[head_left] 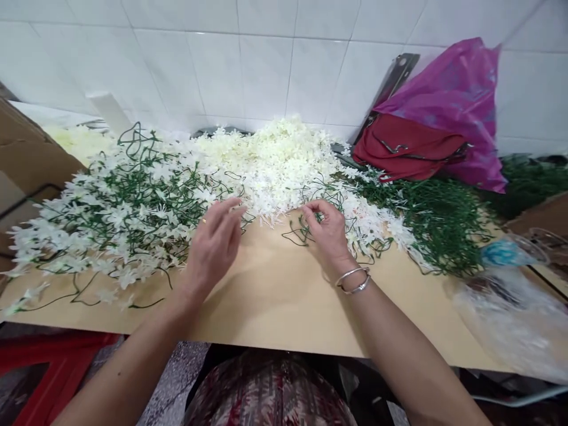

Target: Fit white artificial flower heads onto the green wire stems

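My left hand (pixel 215 239) hovers above the near middle of the table, at the right edge of a heap of white artificial flowers on green stems (pixel 128 207). Its fingers are loosely stretched, with nothing visible in them. My right hand (pixel 328 231), with silver bangles on the wrist, has thumb and forefinger brought together in a pinch beside some thin green stems (pixel 297 232). Whatever lies between those fingertips is too small to make out. Beyond both hands is a pile of loose white and cream flower heads (pixel 284 154).
Bare green stems (pixel 444 219) lie bunched at the right. A red bag (pixel 408 148) and a purple plastic bag (pixel 461 100) rest against the tiled wall. Clear plastic bags (pixel 510 319) cover the right front corner. Cardboard (pixel 31 148) stands at left; a red stool (pixel 57 361) is below.
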### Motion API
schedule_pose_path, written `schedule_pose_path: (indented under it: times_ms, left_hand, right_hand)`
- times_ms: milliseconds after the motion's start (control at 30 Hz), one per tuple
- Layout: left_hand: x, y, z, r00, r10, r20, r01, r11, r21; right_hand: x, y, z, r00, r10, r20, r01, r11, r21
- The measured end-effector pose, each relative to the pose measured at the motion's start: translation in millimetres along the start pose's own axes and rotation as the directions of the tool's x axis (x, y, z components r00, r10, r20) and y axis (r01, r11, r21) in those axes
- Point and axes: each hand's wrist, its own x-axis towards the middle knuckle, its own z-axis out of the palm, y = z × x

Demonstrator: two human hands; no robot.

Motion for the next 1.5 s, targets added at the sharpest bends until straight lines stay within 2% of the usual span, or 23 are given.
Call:
schedule_pose_path:
  times_ms: [67, 100, 200, 300, 400, 467, 533, 633, 733, 800, 833, 900, 967, 1000, 1033, 1067, 1133, 1200, 1267, 1367, 1433, 1500]
  left_hand:
    - [-10.6, 4.8, 13.8, 0.988, 0.062, 0.138, -0.058, 0.998, -0.031]
    - [-15.1, 4.7, 19.9, 0.979, 0.055, 0.194, -0.048, 0.998, -0.042]
    - [-23.4, -2.3, 33.7, 0.957, -0.057, 0.285, 0.077, 0.995, -0.063]
    - [-24.5, -11.1, 39.4, 0.941, -0.224, 0.253, 0.258, 0.96, -0.107]
    - [-22.5, -15.8, 39.3, 0.911, -0.394, 0.118, 0.409, 0.9, -0.152]
    - [-21.1, -16.8, 37.7, 0.888, -0.459, 0.027, 0.456, 0.873, -0.175]
    - [-19.7, -16.2, 35.4, 0.881, -0.473, -0.028, 0.459, 0.867, -0.193]
    - [-17.0, -10.5, 29.9, 0.892, -0.451, -0.02, 0.438, 0.876, -0.2]
    - [-12.6, -0.8, 20.9, 0.878, -0.474, 0.073, 0.476, 0.844, -0.247]
    - [-7.6, 4.1, 12.5, 0.824, -0.546, 0.153, 0.561, 0.747, -0.355]
    - [-4.3, 5.2, 7.5, 0.773, -0.602, 0.202, 0.622, 0.655, -0.43]
    - [3.5, 5.1, -3.8, 0.633, -0.715, 0.295, 0.712, 0.39, -0.584]
    - [11.6, 4.3, -15.3, 0.495, -0.786, 0.371, 0.713, 0.123, -0.69]
    - [15.1, 4.8, -20.1, 0.452, -0.799, 0.396, 0.691, 0.033, -0.722]
    - [17.7, 6.6, -23.8, 0.43, -0.802, 0.414, 0.669, -0.024, -0.743]
    - [19.4, 9.8, -25.8, 0.428, -0.79, 0.438, 0.664, -0.053, -0.746]
    - [19.6, 19.8, -24.0, 0.473, -0.72, 0.508, 0.712, -0.027, -0.702]
    - [16.2, 31.7, -14.4, 0.552, -0.58, 0.599, 0.783, 0.115, -0.611]
    - [10.8, 41.1, -0.1, 0.635, -0.437, 0.636, 0.769, 0.289, -0.57]
    - [2.2, 44.4, 20.2, 0.683, -0.334, 0.65, 0.726, 0.414, -0.55]
    - [-3.5, 40.3, 28.8, 0.702, -0.33, 0.631, 0.703, 0.46, -0.542]
    - [-9.1, 34.3, 33.5, 0.704, -0.368, 0.607, 0.703, 0.481, -0.524]
  right_hand:
    - [2.1, 3.6, -2.2, 1.0, -0.016, 0.019, 0.016, 1.0, -0.003]
    - [3.0, 5.1, -3.4, 0.999, -0.03, 0.046, 0.03, 1.0, -0.002]
    - [5.2, 8.7, -6.8, 0.978, -0.065, 0.196, 0.063, 0.998, 0.016]
    - [6.4, 10.9, -9.2, 0.923, -0.067, 0.378, 0.08, 0.997, -0.019]
    - [7.3, 10.6, -11.3, 0.856, -0.066, 0.513, 0.129, 0.988, -0.089]
    - [7.9, 9.4, -13.3, 0.824, -0.071, 0.562, 0.156, 0.982, -0.104]
    - [8.6, 8.3, -15.6, 0.811, -0.066, 0.582, 0.154, 0.983, -0.103]
    - [9.2, 9.1, -17.8, 0.799, -0.057, 0.599, 0.131, 0.988, -0.081]
    - [9.3, 11.8, -16.9, 0.794, -0.052, 0.606, 0.121, 0.99, -0.074]
    - [9.7, 12.1, -15.8, 0.823, -0.038, 0.567, 0.108, 0.99, -0.092]
    - [10.2, 11.1, -15.7, 0.846, -0.032, 0.533, 0.102, 0.989, -0.104]
    - [11.6, 5.9, -17.1, 0.894, -0.024, 0.448, 0.088, 0.989, -0.122]
    - [13.1, -4.4, -20.2, 0.93, -0.017, 0.368, 0.067, 0.99, -0.123]
    - [13.6, -11.3, -22.1, 0.941, -0.013, 0.338, 0.056, 0.992, -0.116]
    - [13.7, -19.2, -23.9, 0.946, -0.013, 0.324, 0.05, 0.993, -0.106]
    - [13.2, -27.7, -25.3, 0.941, -0.035, 0.338, 0.072, 0.993, -0.098]
    - [10.7, -44.7, -26.2, 0.887, -0.1, 0.451, 0.165, 0.98, -0.107]
    - [6.3, -58.6, -24.2, 0.801, -0.138, 0.583, 0.261, 0.956, -0.132]
    - [0.7, -66.5, -20.4, 0.74, -0.156, 0.655, 0.281, 0.955, -0.09]
    - [-6.4, -66.0, -16.0, 0.743, -0.114, 0.66, 0.154, 0.988, -0.003]
    - [-7.9, -58.4, -17.7, 0.749, -0.056, 0.66, 0.075, 0.997, -0.001]
    - [-5.6, -46.0, -24.0, 0.732, 0.004, 0.682, 0.055, 0.996, -0.066]
